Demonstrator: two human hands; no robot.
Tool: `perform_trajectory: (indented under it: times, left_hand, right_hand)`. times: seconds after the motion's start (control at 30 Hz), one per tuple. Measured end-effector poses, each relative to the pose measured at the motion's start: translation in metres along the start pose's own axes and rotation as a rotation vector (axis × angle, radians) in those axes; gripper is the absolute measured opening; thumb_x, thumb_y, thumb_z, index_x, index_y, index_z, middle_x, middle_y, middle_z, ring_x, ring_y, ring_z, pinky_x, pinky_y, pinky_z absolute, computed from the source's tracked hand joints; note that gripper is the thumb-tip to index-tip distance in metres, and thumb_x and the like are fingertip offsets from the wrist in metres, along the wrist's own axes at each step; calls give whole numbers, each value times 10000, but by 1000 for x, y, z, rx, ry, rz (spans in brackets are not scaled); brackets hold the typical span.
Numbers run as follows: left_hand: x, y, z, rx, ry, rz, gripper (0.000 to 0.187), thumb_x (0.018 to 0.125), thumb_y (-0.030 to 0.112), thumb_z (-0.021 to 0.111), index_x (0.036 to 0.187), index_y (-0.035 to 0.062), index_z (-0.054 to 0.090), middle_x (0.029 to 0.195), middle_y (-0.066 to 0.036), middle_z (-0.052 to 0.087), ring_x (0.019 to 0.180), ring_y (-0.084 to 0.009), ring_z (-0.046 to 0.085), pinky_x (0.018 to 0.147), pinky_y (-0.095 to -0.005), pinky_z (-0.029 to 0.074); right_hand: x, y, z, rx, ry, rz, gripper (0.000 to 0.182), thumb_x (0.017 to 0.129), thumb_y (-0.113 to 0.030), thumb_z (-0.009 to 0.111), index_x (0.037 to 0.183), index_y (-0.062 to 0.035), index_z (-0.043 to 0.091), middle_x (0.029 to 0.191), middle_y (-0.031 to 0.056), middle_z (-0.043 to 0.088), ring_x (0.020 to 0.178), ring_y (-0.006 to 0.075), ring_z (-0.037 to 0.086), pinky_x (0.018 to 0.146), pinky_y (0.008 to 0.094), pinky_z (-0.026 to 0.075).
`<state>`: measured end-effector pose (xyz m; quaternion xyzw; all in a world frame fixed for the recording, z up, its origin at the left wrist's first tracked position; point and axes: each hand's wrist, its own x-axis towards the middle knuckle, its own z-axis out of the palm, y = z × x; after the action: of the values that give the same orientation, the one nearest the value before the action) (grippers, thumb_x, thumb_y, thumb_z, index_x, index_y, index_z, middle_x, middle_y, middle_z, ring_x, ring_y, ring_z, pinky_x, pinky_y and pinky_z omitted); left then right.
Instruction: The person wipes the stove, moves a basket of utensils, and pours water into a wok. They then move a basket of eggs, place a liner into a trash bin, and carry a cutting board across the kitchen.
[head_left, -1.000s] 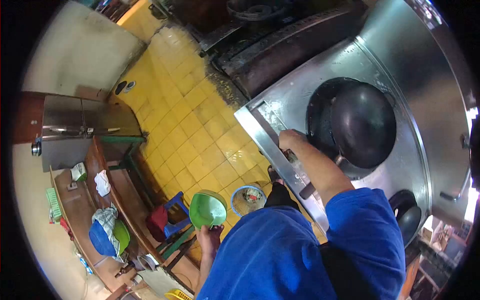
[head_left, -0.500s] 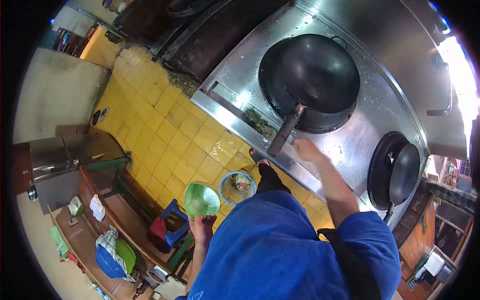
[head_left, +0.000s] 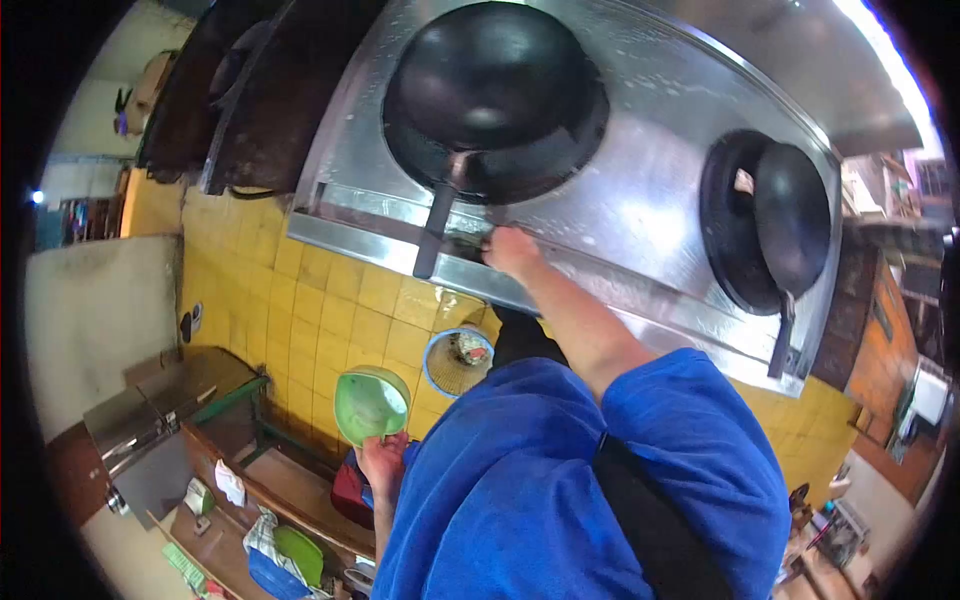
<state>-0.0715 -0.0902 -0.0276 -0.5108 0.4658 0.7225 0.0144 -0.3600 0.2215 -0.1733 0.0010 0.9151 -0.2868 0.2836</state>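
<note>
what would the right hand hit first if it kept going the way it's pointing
Probably the dark scraps on the steel stove's front ledge, beside the wok handle; the right hand already looks to be at them, though depth is unclear.

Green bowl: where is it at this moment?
In the head view, the green bowl sits lower left, held by the left hand over the yellow tiled floor, just left of the blue-rimmed basket.

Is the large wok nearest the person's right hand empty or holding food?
Empty, as far as shown: the large wok shows only bare dark metal inside. The right hand rests at the stove's front edge.
</note>
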Motion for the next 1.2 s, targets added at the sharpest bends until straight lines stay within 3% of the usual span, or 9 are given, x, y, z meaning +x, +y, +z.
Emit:
perform_trajectory:
  times: [0.17, 0.3, 0.4, 0.5, 0.63, 0.83, 0.97, 1.03, 1.2]
  left_hand:
    - [-18, -45, -3, 41, -256, 36, 231, 835, 128, 522, 1047, 35, 513, 828, -85, 576, 765, -209, 583, 775, -379, 501]
    - [-57, -83, -1, 35, -283, 16, 250, 828, 161, 544, 1045, 40, 517, 866, -62, 563, 801, -226, 585, 769, -383, 496]
    - [-96, -102, 4, 85, -213, 22, 235, 832, 154, 514, 1036, 37, 514, 833, -65, 559, 768, -228, 585, 760, -372, 498]
    - [-97, -131, -15, 153, -274, -62, 234, 824, 143, 505, 1036, 43, 517, 820, -72, 566, 753, -227, 585, 747, -376, 502]
    - [-145, -139, 1, 208, -309, -69, 241, 802, 168, 526, 1007, 39, 520, 813, -73, 568, 763, -227, 597, 730, -378, 508]
    - [-196, -174, 43, 254, -259, 21, 209, 793, 180, 534, 955, 48, 525, 784, -60, 564, 782, -236, 600, 761, -384, 494]
    - [-221, -205, 85, 200, -211, -39, 170, 789, 175, 536, 905, 51, 525, 772, -62, 557, 789, -245, 591, 757, -385, 487]
    - [-233, -223, 111, 192, -207, -35, 159, 788, 174, 535, 890, 53, 525, 766, -62, 555, 793, -245, 587, 755, -383, 486]
    - [-268, -260, 149, 167, -236, -33, 207, 780, 174, 541, 940, 43, 547, 785, -69, 579, 794, -243, 589, 742, -386, 502]
  right_hand:
    - [-125, 150, -33, -30, 67, 320, 275, 737, -202, 610, 956, -55, 686, 984, 185, 661, 958, 344, 632, 847, 421, 507]
    - [-252, 240, -67, 6, 285, 588, 269, 738, -181, 603, 946, -35, 690, 1020, 200, 651, 983, 344, 619, 869, 411, 494]
    - [-311, 284, -85, 19, 366, 843, 352, 772, -267, 596, 1039, -48, 665, 1120, 172, 630, 1045, 327, 599, 889, 421, 481]
    - [-347, 328, -92, 88, 315, 821, 453, 788, -376, 577, 1103, -57, 638, 1202, 163, 588, 1130, 329, 543, 928, 434, 451]
    - [-369, 311, -107, 86, 323, 788, 497, 793, -460, 594, 1105, -76, 639, 1181, 132, 608, 1108, 298, 564, 943, 402, 439]
    - [-369, 352, -118, 66, 196, 666, 479, 764, -415, 640, 1117, -91, 633, 1146, 131, 621, 1096, 307, 569, 915, 410, 459]
    - [-371, 450, -90, 105, 391, 663, 555, 710, -370, 707, 1165, -71, 599, 1163, 147, 595, 1094, 320, 571, 903, 410, 476]
    - [-400, 475, -123, 219, 170, 839, 527, 719, -354, 699, 1147, -60, 610, 1152, 139, 603, 1090, 309, 580, 914, 392, 481]
    - [-460, 544, -151, 204, 261, 898, 387, 712, -244, 670, 1029, -22, 665, 1115, 190, 624, 1034, 312, 613, 885, 394, 500]
